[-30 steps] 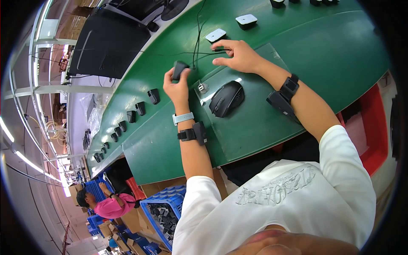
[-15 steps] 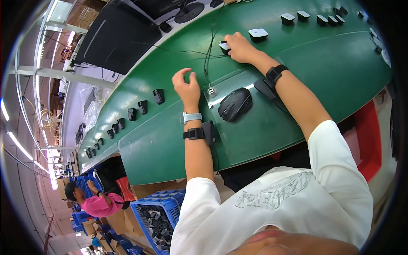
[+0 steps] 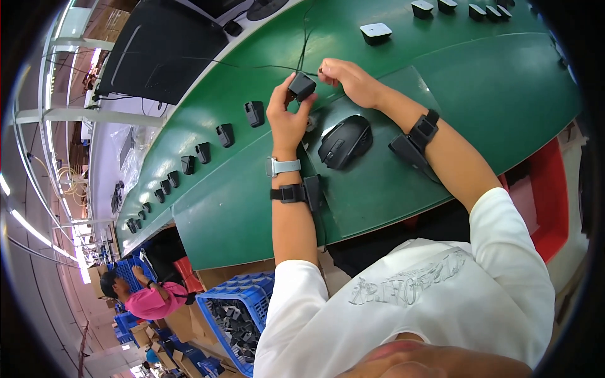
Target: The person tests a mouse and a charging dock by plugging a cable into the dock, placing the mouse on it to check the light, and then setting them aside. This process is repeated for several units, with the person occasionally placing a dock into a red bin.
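The left hand (image 3: 287, 120) is raised over the green surface (image 3: 403, 189), its fingers (image 3: 282, 88) curled up and pinching a small black block (image 3: 302, 85) from below and the side. The right hand (image 3: 350, 79) sits just beside that block, its fingers bent together at the block's far edge, where thin black cables (image 3: 252, 65) run off across the surface; whether they grip a cable or only touch the block cannot be told. Just below the fingers of both hands, between the two forearms, a black computer mouse (image 3: 343, 142) lies on a darker green mat (image 3: 378, 195). To the left of the left fingers a row of small black blocks (image 3: 224, 134) runs away along the surface. Beyond the right fingers stands a small white-topped block (image 3: 376, 31). Both wrists carry black strapped bands. A blue crate (image 3: 236, 315) of dark parts sits low beside the left elbow.
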Tool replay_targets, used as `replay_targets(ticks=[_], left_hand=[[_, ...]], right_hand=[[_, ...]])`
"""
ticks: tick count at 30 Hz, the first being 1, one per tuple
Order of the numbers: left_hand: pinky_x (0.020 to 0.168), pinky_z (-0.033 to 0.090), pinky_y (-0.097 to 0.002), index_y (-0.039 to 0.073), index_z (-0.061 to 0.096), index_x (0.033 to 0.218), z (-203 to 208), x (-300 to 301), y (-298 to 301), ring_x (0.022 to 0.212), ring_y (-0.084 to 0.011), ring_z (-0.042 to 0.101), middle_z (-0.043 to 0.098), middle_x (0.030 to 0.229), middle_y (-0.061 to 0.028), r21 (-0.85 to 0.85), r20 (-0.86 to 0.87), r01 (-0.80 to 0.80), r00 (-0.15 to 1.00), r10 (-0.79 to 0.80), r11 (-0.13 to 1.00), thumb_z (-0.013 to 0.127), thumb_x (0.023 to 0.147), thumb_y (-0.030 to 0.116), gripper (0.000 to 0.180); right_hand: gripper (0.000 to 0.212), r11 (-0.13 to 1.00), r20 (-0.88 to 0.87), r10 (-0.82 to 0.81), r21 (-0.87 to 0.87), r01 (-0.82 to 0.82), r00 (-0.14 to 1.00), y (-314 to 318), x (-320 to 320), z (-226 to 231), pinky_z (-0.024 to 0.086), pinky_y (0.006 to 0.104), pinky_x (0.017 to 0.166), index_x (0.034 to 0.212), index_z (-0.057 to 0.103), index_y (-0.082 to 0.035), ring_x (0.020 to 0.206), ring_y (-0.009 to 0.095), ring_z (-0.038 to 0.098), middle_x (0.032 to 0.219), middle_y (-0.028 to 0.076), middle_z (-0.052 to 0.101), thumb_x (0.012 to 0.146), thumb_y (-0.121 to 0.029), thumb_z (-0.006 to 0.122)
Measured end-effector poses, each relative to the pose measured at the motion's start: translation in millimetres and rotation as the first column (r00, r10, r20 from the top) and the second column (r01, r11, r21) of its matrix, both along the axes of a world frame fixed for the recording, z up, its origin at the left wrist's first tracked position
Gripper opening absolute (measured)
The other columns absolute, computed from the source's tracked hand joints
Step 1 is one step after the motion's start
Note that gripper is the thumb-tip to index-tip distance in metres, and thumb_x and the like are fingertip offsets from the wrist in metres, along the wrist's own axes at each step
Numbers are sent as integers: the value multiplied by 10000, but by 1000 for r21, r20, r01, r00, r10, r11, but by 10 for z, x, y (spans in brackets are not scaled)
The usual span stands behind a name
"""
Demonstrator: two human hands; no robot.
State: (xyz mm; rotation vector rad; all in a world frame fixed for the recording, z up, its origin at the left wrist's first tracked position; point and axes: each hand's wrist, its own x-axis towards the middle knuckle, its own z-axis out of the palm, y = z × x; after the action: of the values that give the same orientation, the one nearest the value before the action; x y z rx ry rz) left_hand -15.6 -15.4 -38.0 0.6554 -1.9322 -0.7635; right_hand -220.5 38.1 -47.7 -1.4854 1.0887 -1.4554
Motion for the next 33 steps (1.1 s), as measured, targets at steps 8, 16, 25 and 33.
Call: replay_targets(ticks=[8, 16, 25, 33], left_hand=[[940, 576, -323, 18, 656, 1348, -25, 85, 32, 1101, -187, 646, 590, 1216, -70, 201, -75, 156, 987, -143, 967, 796, 772, -123, 609], [928, 581, -320, 21, 676, 1320, 21, 135, 40, 1106, -191, 650, 609, 1232, -84, 100, 7, 116, 993, -118, 988, 789, 740, -146, 615], [928, 582, -335, 21, 712, 1254, 12, 88, 81, 1048, -205, 696, 702, 1184, -110, 44, 112, 73, 991, -78, 996, 792, 707, -135, 574], [928, 582, -329, 18, 721, 1235, -44, 68, 59, 1025, -186, 708, 737, 1117, -92, 106, 70, 51, 996, -58, 993, 814, 729, -88, 525]], right_hand=[[307, 998, -164, -46, -55, 38, 985, 118, -6, 134, 407, 372, 624, 856, 660, -4, 647, 190, 500, 682, 90, 577, 984, -282, 644], [266, 995, -306, -43, -102, 12, 951, 129, -39, 99, 382, 336, 591, 874, 674, -4, 629, 154, 475, 684, 72, 578, 970, -252, 670], [242, 1000, -324, -7, -28, -2, 946, 107, -22, 36, 422, 377, 613, 886, 674, -1, 646, 227, 539, 712, 127, 621, 964, -229, 655], [266, 995, -369, 27, 103, 12, 929, 88, 5, 37, 447, 375, 686, 902, 691, -9, 748, 223, 564, 749, 110, 634, 976, -259, 639]])
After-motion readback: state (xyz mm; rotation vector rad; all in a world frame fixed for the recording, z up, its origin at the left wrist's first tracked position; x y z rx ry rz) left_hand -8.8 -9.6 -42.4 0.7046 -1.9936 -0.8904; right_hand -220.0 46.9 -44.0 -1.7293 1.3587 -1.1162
